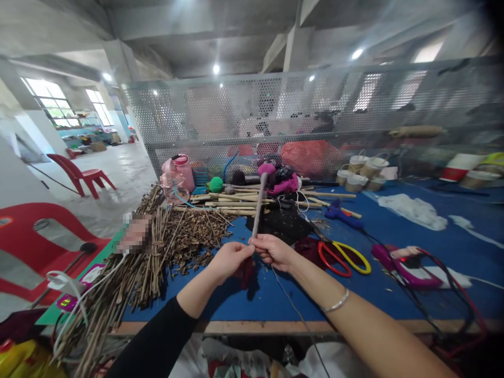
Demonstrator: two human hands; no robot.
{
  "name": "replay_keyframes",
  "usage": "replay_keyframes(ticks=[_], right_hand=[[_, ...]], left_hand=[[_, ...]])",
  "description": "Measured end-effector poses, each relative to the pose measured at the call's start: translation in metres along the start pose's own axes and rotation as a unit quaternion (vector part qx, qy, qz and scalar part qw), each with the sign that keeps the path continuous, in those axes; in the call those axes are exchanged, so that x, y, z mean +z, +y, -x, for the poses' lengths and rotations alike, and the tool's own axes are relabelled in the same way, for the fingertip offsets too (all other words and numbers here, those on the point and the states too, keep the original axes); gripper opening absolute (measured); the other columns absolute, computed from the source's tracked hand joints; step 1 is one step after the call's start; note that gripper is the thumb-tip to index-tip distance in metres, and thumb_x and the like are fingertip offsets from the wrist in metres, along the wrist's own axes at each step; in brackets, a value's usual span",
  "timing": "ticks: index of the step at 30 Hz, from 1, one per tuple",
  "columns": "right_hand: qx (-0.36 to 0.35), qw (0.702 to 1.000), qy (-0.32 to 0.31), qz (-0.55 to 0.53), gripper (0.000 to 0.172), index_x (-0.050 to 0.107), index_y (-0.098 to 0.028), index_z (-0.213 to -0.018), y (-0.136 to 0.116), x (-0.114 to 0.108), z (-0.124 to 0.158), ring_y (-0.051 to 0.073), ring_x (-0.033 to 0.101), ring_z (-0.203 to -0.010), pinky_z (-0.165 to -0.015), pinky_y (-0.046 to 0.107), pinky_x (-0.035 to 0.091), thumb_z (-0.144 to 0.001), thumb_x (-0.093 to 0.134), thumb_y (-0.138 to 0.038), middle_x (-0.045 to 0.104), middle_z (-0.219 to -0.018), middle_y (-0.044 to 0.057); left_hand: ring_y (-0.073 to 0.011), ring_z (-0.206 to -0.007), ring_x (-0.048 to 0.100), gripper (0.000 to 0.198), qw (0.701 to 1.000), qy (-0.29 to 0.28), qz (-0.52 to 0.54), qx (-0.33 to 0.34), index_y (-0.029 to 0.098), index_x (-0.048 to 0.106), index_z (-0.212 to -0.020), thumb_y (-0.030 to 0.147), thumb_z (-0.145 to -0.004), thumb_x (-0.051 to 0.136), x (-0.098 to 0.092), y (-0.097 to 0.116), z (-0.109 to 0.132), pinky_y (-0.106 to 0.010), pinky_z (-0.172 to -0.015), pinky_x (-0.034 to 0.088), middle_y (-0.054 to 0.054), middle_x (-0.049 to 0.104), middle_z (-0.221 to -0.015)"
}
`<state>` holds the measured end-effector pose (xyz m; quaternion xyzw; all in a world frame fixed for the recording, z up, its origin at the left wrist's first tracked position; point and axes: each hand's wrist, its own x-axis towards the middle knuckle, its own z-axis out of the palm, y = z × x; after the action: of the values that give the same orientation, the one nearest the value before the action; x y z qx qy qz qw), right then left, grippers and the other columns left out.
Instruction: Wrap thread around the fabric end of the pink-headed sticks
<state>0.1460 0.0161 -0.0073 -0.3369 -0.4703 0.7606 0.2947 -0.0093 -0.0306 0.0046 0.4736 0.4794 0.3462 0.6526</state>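
Note:
Between my two hands stands a slim stick (259,207) covered in pale grey, topped by a round magenta head (266,169), tilted slightly away from me. My left hand (232,261) is closed, thumb and fingers pinching at the stick's lower end. My right hand (275,253) wraps its fingers round the same end, touching the left fingertips. A thin dark cord (293,304) runs from below the right hand down past the table edge. Scissors (333,258) with one red and one yellow handle lie to the right of my right hand, over dark red cloth.
Dry twigs (153,262) and brown plant bits heap up at left. Pale sticks (232,202) and a green ball (216,184) lie behind. A blue glue gun (343,214), a purple power strip (413,273) with cables and several small pots (356,181) occupy the right. A perforated metal screen (220,115) closes the back.

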Motion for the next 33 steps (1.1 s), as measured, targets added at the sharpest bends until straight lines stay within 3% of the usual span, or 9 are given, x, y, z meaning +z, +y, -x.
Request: replay_keyframes(ticks=[2,4,10,17,19,23,25,30,33], right_hand=[[-0.002,1.0,0.007,0.008,0.036,0.048,-0.014,-0.071,-0.001,0.004,0.002,0.0,0.013,-0.036,-0.034,0.015,0.004,-0.066,0.07,-0.042,0.029,-0.043,-0.012],[-0.01,1.0,-0.002,0.001,0.036,0.049,-0.014,-0.074,-0.002,0.005,0.004,0.0,0.015,-0.037,-0.035,0.015,0.006,-0.067,0.069,-0.043,0.031,-0.045,-0.011],[-0.014,0.999,-0.043,-0.015,0.028,0.054,-0.013,-0.079,-0.002,-0.003,0.01,0.0,0.018,-0.037,-0.036,0.016,0.005,-0.069,0.07,-0.033,0.038,-0.05,-0.009],[0.002,0.996,-0.077,-0.047,0.029,0.058,-0.012,-0.089,-0.003,-0.005,0.003,-0.001,0.019,-0.036,-0.035,0.016,0.004,-0.069,0.069,-0.03,0.052,-0.056,-0.003],[-0.004,0.997,-0.068,-0.036,0.027,0.057,-0.011,-0.083,-0.002,-0.003,0.001,-0.001,0.017,-0.036,-0.035,0.016,0.003,-0.069,0.069,-0.031,0.05,-0.054,-0.004],[0.002,0.999,-0.035,-0.018,0.029,0.054,-0.013,-0.079,0.003,0.0,-0.002,0.001,0.014,-0.036,-0.034,0.015,0.004,-0.067,0.07,-0.034,0.032,-0.044,-0.011],[-0.006,0.999,-0.034,-0.013,0.029,0.054,-0.013,-0.08,0.006,-0.001,-0.003,0.001,0.015,-0.036,-0.034,0.015,0.005,-0.068,0.069,-0.035,0.031,-0.045,-0.011],[0.001,0.996,-0.078,-0.038,0.033,0.056,-0.014,-0.095,0.008,-0.007,0.0,0.0,0.014,-0.036,-0.034,0.015,0.005,-0.072,0.068,-0.033,0.039,-0.049,-0.009],[-0.003,0.993,-0.106,-0.057,0.033,0.058,-0.012,-0.095,0.008,-0.006,0.003,0.001,0.017,-0.035,-0.034,0.015,0.008,-0.074,0.066,-0.037,0.037,-0.046,-0.009]], left_hand=[[-0.0041,-0.034,0.035,0.037,0.993,0.027,-0.098,0.057,0.012,0.052,-0.056,0.044,-0.064,0.068,-0.004,0.003,-0.004,-0.017,-0.037,0.023,0.005,0.045,-0.041],[-0.003,-0.035,0.033,0.038,0.991,0.031,-0.111,0.07,0.012,0.052,-0.053,0.044,-0.063,0.069,-0.005,0.004,-0.006,-0.017,-0.037,0.022,0.005,0.045,-0.041],[-0.0095,-0.051,0.057,0.032,0.996,-0.039,0.081,0.0,0.011,0.06,-0.076,0.04,-0.065,0.068,-0.003,0.003,0.002,-0.017,-0.046,0.039,-0.005,0.064,-0.065],[-0.0125,-0.054,0.061,0.032,0.985,-0.074,0.155,-0.013,0.01,0.06,-0.083,0.039,-0.07,0.064,-0.003,0.0,0.008,-0.021,-0.05,0.044,-0.008,0.066,-0.07],[-0.012,-0.051,0.059,0.035,0.991,-0.06,0.122,-0.017,0.011,0.059,-0.082,0.044,-0.07,0.063,-0.003,0.001,0.008,-0.021,-0.048,0.043,-0.006,0.064,-0.066],[-0.0055,-0.035,0.042,0.037,0.998,0.02,-0.056,0.033,0.013,0.054,-0.061,0.047,-0.065,0.067,-0.006,0.001,0.007,-0.017,-0.037,0.029,0.002,0.051,-0.044],[-0.0047,-0.034,0.039,0.038,0.996,0.03,-0.07,0.042,0.013,0.054,-0.057,0.048,-0.065,0.066,-0.008,-0.001,0.005,-0.017,-0.036,0.027,0.003,0.049,-0.041],[-0.0086,-0.046,0.055,0.033,0.995,-0.012,0.103,-0.006,0.011,0.059,-0.073,0.043,-0.068,0.066,-0.002,-0.002,0.007,-0.018,-0.045,0.041,-0.003,0.062,-0.059],[-0.0097,-0.048,0.057,0.028,0.984,-0.034,0.174,-0.029,0.01,0.06,-0.078,0.037,-0.072,0.063,0.005,0.001,0.01,-0.018,-0.046,0.043,-0.005,0.063,-0.06]])
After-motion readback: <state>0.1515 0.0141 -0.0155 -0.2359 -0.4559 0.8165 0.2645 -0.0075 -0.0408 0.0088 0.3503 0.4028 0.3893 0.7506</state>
